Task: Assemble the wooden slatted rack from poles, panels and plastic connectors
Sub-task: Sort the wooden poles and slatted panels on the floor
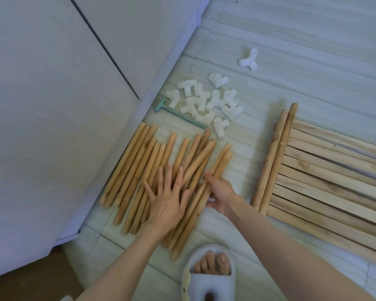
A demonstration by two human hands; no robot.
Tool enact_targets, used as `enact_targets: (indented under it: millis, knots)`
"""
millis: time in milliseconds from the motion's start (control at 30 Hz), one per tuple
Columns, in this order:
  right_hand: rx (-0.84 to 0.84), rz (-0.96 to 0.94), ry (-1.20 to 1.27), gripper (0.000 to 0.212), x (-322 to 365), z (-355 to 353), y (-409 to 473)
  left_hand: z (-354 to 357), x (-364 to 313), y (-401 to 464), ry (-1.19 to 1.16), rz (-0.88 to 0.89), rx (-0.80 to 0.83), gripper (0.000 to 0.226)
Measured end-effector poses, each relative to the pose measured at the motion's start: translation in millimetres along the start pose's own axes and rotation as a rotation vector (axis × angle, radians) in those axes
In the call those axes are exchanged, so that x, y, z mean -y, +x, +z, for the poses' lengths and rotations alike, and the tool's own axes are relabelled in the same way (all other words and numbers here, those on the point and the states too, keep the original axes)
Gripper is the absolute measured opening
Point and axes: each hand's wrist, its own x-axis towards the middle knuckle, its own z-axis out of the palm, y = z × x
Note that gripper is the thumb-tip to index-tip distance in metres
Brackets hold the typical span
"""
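Already the right hand (220, 192) curls round two poles (215, 170) whose long axis runs up and away past its fingertips, while the left hand (168, 200), fingers spread flat, presses the loose poles (137, 168) just beside it.

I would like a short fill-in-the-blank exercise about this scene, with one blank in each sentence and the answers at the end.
1. The left hand lies flat, fingers spread, on the pile of wooden ____.
2. The right hand grips ____ of the poles.
3. The green hammer lies beside the white plastic ____.
4. The slatted panels lie to the ____ of the pile.

Answers: poles; some; connectors; right
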Motion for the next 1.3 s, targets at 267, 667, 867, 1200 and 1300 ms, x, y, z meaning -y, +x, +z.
enact_targets:
  millis: [267,667,867,1200,1300]
  knots:
    - [-0.006,0.014,-0.112,0.032,7.8,-9.3,-1.1,6.9,-32.4,10.2,-0.02,-0.008,-0.053,0.053]
    - [0.009,0.017,-0.098,0.032,1.6,-2.0,-5.9,12.0,-2.7,-2.7,0.139,0.048,-0.003,0.061]
    - [0.044,-0.065,-0.073,0.032,4.3,-2.6,-14.0,9.5,15.1,3.0,0.201,0.056,-0.011,0.057]
    - [-0.132,-0.214,-0.315,0.049,-6.0,8.2,-16.4,11.1,8.6,-13.1,0.141,0.179,-0.035,0.053]
    - [-0.074,-0.198,-0.264,0.039,-4.5,6.7,-18.1,17.9,-1.0,-20.2,0.187,0.2,-0.033,0.055]
